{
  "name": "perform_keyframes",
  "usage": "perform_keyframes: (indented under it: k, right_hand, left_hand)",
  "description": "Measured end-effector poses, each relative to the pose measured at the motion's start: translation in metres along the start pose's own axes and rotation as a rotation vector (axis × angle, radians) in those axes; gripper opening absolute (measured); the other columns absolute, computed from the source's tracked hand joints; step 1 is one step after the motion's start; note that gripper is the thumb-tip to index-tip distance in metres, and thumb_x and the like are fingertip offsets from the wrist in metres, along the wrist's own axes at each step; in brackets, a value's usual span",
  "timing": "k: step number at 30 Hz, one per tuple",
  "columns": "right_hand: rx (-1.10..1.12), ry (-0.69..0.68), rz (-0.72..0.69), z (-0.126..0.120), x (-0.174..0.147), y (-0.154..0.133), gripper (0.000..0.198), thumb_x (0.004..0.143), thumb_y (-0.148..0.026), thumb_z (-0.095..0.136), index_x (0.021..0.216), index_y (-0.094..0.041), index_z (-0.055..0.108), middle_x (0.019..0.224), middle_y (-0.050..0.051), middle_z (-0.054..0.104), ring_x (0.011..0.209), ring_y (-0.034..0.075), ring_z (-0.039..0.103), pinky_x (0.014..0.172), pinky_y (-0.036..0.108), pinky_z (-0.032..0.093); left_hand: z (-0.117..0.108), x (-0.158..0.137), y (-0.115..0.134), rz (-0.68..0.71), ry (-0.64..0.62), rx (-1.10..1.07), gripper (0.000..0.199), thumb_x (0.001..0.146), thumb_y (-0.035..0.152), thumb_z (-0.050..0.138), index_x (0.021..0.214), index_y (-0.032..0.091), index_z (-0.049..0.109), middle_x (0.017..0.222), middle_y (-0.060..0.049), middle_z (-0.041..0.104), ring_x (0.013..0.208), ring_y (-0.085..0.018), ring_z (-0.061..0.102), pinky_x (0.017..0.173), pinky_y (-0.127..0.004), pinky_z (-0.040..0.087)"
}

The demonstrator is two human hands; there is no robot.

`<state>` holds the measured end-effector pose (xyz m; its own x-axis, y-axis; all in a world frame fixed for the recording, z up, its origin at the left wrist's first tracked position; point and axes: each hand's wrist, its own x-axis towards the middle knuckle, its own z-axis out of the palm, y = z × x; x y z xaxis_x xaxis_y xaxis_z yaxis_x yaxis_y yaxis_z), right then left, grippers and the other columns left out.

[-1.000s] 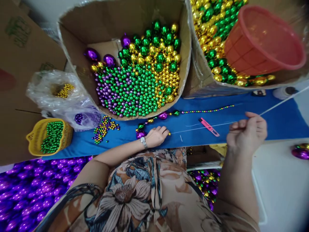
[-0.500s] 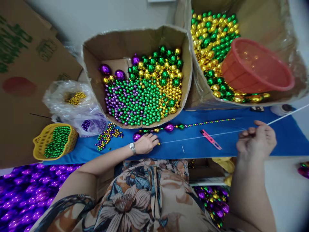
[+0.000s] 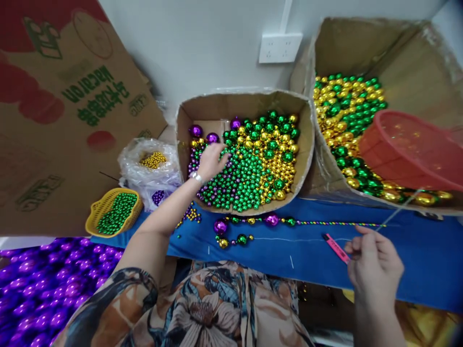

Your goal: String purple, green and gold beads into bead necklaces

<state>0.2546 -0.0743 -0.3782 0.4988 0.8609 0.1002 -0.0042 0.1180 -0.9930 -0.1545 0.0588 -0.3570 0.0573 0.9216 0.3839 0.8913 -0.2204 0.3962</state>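
Note:
My left hand (image 3: 211, 163) reaches into the middle cardboard box, over small purple and green beads (image 3: 235, 178); thumb and fingers are apart, fingertips by the large purple beads (image 3: 212, 138). My right hand (image 3: 376, 262) is closed on a thin white string (image 3: 285, 239), whose free end sticks up to the right. The string runs left across the blue cloth to a strand of beads (image 3: 241, 238). This strand bends around a large purple bead (image 3: 220, 226) and continues right along the box as small multicoloured beads (image 3: 325, 223).
A pink box cutter (image 3: 336, 249) lies beside my right hand. At left stand a yellow basket (image 3: 135, 212) of green beads and plastic bags (image 3: 125, 159) of beads. A red basket (image 3: 372, 140) leans in the right box (image 3: 307, 183). Loose small beads (image 3: 193, 215) lie on the cloth.
My left hand has left the strand's end on the cloth and moved up into the middle box. The string, taut before, now lies slack. My right hand has come lower, still holding it.

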Motion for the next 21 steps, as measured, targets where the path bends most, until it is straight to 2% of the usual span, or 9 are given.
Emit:
perform_keyframes:
  k: [2, 4, 6, 8, 12, 14, 17, 19, 21]
  right_hand:
    - [-0.041, -0.077, 0.016, 0.007, -0.011, 0.004, 0.023, 0.080, -0.044, 0.069, 0.090, -0.024, 0.071, 0.059, -0.002, 0.049, 0.051, 0.013, 0.046, 0.048, 0.031, 0.037]
    - [-0.105, -0.154, 0.005, 0.013, -0.020, 0.010, 0.025, 0.084, -0.045, 0.064, 0.094, -0.022, 0.068, 0.061, -0.003, 0.050, 0.052, 0.013, 0.048, 0.050, 0.029, 0.040]
    - [-0.200, -0.248, -0.043, 0.018, -0.027, 0.014, 0.027, 0.089, -0.045, 0.058, 0.098, -0.021, 0.067, 0.061, -0.003, 0.051, 0.054, 0.012, 0.051, 0.053, 0.027, 0.044]
    - [-0.308, -0.355, -0.098, 0.023, -0.034, 0.016, 0.028, 0.093, -0.043, 0.052, 0.102, -0.020, 0.066, 0.061, -0.003, 0.053, 0.055, 0.012, 0.054, 0.054, 0.026, 0.047]
    - [-0.501, -0.540, -0.225, 0.039, -0.048, 0.015, 0.026, 0.096, -0.036, 0.048, 0.108, -0.022, 0.066, 0.064, -0.002, 0.061, 0.056, 0.013, 0.061, 0.054, 0.024, 0.050]
    - [-0.545, -0.616, -0.336, 0.051, -0.054, 0.014, 0.024, 0.096, -0.032, 0.048, 0.108, -0.023, 0.067, 0.074, 0.001, 0.068, 0.064, 0.016, 0.067, 0.060, 0.026, 0.054]
    - [-0.544, -0.700, -0.500, 0.068, -0.061, 0.015, 0.024, 0.096, -0.026, 0.046, 0.109, -0.023, 0.067, 0.096, 0.005, 0.074, 0.085, 0.018, 0.072, 0.077, 0.030, 0.057]
    - [-0.555, -0.734, -0.549, 0.075, -0.064, 0.016, 0.025, 0.096, -0.024, 0.045, 0.110, -0.023, 0.066, 0.102, 0.006, 0.074, 0.090, 0.018, 0.072, 0.081, 0.030, 0.057]
    - [-0.584, -0.743, -0.559, 0.076, -0.065, 0.017, 0.026, 0.096, -0.023, 0.045, 0.111, -0.023, 0.066, 0.102, 0.005, 0.074, 0.089, 0.018, 0.072, 0.081, 0.030, 0.057]
  left_hand:
    - [0.003, 0.040, -0.029, -0.190, 0.051, 0.105, 0.039, 0.090, 0.029, 0.051, 0.124, 0.009, 0.054, 0.125, -0.021, 0.053, 0.121, -0.034, 0.046, 0.106, -0.047, 0.034]
    - [0.008, 0.065, -0.051, -0.297, -0.008, 0.174, 0.049, 0.086, 0.030, 0.055, 0.129, 0.008, 0.049, 0.131, -0.023, 0.048, 0.125, -0.037, 0.040, 0.105, -0.050, 0.033]
    - [0.012, 0.077, -0.062, -0.362, -0.092, 0.202, 0.054, 0.083, 0.032, 0.059, 0.130, 0.009, 0.047, 0.129, -0.023, 0.049, 0.124, -0.040, 0.040, 0.102, -0.052, 0.035]
    - [0.013, 0.077, -0.062, -0.373, -0.085, 0.141, 0.056, 0.079, 0.033, 0.063, 0.129, 0.011, 0.048, 0.128, -0.022, 0.050, 0.124, -0.041, 0.042, 0.102, -0.053, 0.036]
    - [0.010, 0.054, -0.033, -0.335, 0.101, -0.458, 0.054, 0.078, 0.033, 0.065, 0.127, 0.018, 0.049, 0.128, -0.014, 0.052, 0.123, -0.032, 0.049, 0.103, -0.049, 0.042]
    - [0.008, 0.031, -0.008, -0.333, 0.043, -0.689, 0.047, 0.086, 0.038, 0.054, 0.129, 0.022, 0.045, 0.125, -0.010, 0.055, 0.112, -0.024, 0.058, 0.092, -0.044, 0.052]
    - [0.007, -0.008, 0.032, -0.391, -0.133, -1.237, 0.047, 0.084, 0.037, 0.057, 0.127, 0.025, 0.046, 0.127, -0.008, 0.055, 0.105, -0.020, 0.062, 0.088, -0.042, 0.056]
    - [0.007, -0.030, 0.053, -0.434, -0.202, -1.415, 0.046, 0.084, 0.037, 0.059, 0.127, 0.025, 0.047, 0.126, -0.007, 0.056, 0.104, -0.020, 0.063, 0.087, -0.039, 0.057]
    - [0.007, -0.047, 0.065, -0.456, -0.246, -1.470, 0.048, 0.084, 0.038, 0.060, 0.129, 0.026, 0.048, 0.127, -0.007, 0.056, 0.105, -0.020, 0.063, 0.084, -0.037, 0.058]
